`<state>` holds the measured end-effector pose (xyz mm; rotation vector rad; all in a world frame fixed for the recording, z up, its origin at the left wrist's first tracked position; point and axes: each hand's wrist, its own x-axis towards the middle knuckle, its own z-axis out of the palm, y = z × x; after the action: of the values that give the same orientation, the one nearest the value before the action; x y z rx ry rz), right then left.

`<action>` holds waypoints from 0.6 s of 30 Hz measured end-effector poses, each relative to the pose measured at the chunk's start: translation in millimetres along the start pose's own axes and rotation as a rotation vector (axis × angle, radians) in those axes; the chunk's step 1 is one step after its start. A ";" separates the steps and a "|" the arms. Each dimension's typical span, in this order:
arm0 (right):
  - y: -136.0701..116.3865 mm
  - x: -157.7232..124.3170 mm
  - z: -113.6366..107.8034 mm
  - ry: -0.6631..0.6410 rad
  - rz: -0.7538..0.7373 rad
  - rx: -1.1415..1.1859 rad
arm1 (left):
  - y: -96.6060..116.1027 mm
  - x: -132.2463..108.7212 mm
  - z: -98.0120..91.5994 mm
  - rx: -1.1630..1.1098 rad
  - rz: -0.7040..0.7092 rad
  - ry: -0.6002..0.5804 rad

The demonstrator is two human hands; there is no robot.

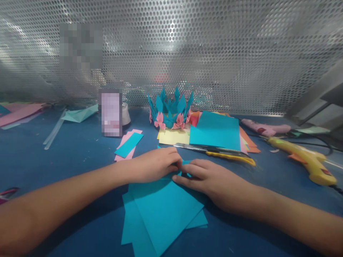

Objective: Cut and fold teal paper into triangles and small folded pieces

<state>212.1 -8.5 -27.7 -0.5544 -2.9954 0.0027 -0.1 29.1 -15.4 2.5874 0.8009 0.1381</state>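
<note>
Blue sheets (166, 210) point a corner toward the camera, long axis unclear, beneath hands (158, 166) (207, 178) nearly touching, grip uncertain.

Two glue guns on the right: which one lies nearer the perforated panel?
The pink glue gun; the yellow glue gun lies in front of it, lower in the picture.

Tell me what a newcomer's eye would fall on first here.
Probably the spiky blue crown with pink bows, standing at the back middle, before the perforated metal panel. Next, perhaps, the bright blue sheets overlapping front and centre, and the yellow glue gun lying at right.
</note>
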 end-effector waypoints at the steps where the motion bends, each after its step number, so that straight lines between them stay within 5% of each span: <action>1: -0.9 1.4 -1.0 -0.021 -0.002 -0.013 | 0.1 0.0 0.0 0.001 -0.001 -0.001; 18: -16.2 16.4 -3.7 -0.031 0.108 -0.045 | 2.3 -1.1 -2.9 -0.016 0.022 -0.009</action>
<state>191.4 -17.8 -22.2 -0.7272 -2.9983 -0.0489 -0.5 27.8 -11.8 2.5800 0.7652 0.1383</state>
